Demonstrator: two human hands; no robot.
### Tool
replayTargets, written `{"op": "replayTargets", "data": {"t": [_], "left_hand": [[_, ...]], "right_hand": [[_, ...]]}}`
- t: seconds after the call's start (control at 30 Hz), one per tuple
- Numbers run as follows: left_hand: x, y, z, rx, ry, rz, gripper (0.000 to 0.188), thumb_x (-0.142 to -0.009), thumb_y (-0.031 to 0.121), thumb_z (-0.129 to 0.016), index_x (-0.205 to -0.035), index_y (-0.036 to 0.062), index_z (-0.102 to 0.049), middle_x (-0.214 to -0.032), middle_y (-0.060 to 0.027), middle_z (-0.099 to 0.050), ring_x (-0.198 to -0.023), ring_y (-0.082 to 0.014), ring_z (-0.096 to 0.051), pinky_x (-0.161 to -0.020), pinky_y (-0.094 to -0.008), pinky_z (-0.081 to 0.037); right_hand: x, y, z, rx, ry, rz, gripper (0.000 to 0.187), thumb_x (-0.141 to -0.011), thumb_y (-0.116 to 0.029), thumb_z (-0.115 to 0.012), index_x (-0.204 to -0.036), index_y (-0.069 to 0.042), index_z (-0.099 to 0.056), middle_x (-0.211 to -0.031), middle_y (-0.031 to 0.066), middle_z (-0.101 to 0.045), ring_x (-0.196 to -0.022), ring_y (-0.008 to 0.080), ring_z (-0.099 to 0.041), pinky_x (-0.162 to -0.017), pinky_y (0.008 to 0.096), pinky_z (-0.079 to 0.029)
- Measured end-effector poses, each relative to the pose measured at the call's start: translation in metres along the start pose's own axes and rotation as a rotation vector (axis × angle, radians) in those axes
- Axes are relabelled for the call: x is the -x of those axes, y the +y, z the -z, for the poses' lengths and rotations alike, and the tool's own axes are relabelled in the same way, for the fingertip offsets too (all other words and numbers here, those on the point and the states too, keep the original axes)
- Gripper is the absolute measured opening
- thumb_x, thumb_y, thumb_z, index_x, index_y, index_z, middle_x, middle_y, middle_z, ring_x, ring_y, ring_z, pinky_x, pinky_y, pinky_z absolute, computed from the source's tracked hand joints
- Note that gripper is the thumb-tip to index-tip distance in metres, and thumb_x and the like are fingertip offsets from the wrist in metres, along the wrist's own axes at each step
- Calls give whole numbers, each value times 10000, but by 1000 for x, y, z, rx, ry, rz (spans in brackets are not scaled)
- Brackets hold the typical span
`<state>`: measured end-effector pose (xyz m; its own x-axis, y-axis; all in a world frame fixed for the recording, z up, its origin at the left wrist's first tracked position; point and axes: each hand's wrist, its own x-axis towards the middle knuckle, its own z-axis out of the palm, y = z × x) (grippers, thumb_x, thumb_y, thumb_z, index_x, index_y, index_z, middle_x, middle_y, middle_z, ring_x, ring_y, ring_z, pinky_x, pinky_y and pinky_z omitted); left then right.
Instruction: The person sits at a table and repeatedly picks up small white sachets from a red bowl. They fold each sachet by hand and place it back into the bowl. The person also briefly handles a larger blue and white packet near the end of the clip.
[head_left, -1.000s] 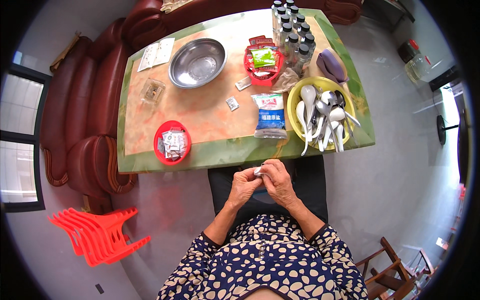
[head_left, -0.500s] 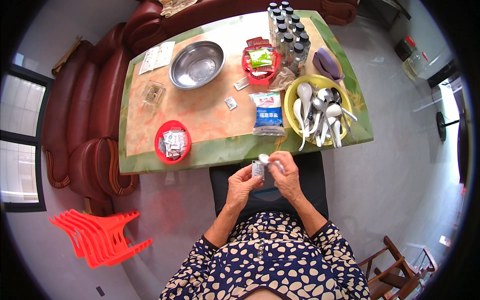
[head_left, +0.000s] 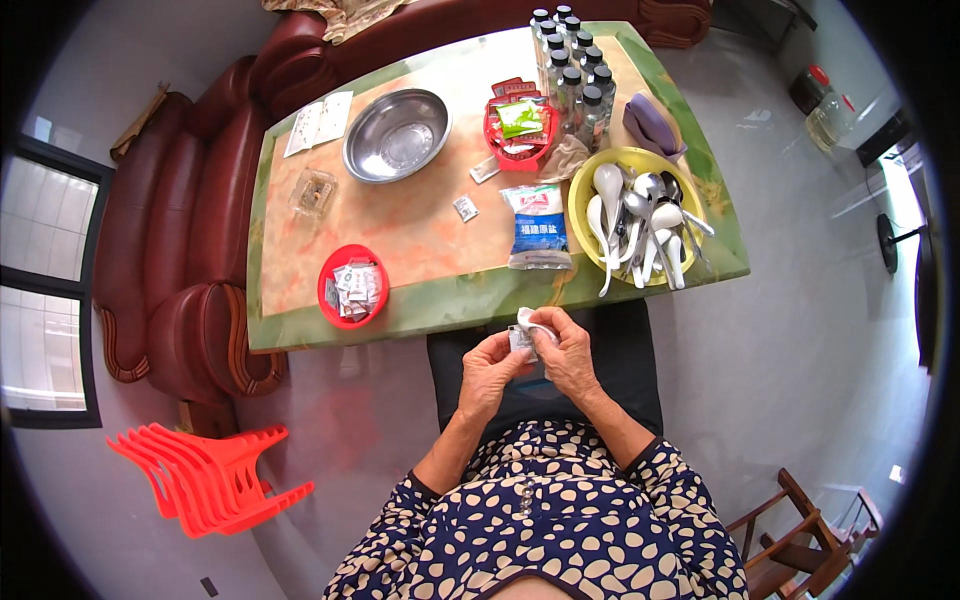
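Just off the table's near edge, my left hand [head_left: 488,372] is closed on a small white and clear sachet [head_left: 519,343], pinched between thumb and fingers. My right hand [head_left: 567,358] grips a crumpled white tissue or cloth [head_left: 527,318], pressed up against the sachet's upper right side. Which of the two materials it is, I cannot tell. On the table to the left, a red bowl [head_left: 326,292] holds several similar sachets. A single loose sachet [head_left: 466,208] lies farther in, left of a blue and white plastic bag [head_left: 540,240].
A yellow basin [head_left: 577,190] of spoons stands at the table's right, with several black-capped bottles [head_left: 590,115] behind. Farther back are a red basket [head_left: 490,128] of packets and a steel bowl [head_left: 398,138]. A red plastic stool [head_left: 215,480] and a wooden chair [head_left: 800,530] flank me.
My right hand has brought the white tissue or cloth in against the sachet, where it was blurred by motion before. My left hand keeps its hold. The whole view has shifted slightly.
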<state>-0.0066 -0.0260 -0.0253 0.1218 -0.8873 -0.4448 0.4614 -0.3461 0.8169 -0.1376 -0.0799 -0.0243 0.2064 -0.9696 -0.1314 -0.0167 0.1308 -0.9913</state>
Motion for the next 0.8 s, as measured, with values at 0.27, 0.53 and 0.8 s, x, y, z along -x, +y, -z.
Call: {"op": "replayTargets", "data": {"t": [0.27, 0.53, 0.8], "left_hand": [[-3, 17, 13, 30, -6, 65, 212, -932, 116, -613, -1104, -1, -648, -1004, -71, -682, -842, -130, -666, -691, -285, -599], [-11, 8, 2, 549, 52, 149, 214, -934, 76, -589, -1140, 19, -602, -1096, -90, -653, -1029, -183, -628, -909, -350, -537], [-11, 7, -3, 695, 116, 175, 270, -930, 112, -605, -1185, 28, -574, -1198, -124, -618, -1130, -237, -584, -1009, -384, -475]], "right_hand": [[-4, -10, 4, 360, 4, 427, 195, -772, 28, -633, -949, -51, -655, -933, 98, -552, -802, 252, -608, -688, 336, -507], [4, -17, -9, 577, 46, 590, 244, -737, -14, -662, -975, -68, -660, -932, 79, -560, -854, 269, -576, -691, 353, -510], [6, -8, -5, 453, 62, 503, 234, -714, 25, -666, -925, -72, -637, -930, 93, -562, -874, 289, -573, -716, 366, -502]]}}
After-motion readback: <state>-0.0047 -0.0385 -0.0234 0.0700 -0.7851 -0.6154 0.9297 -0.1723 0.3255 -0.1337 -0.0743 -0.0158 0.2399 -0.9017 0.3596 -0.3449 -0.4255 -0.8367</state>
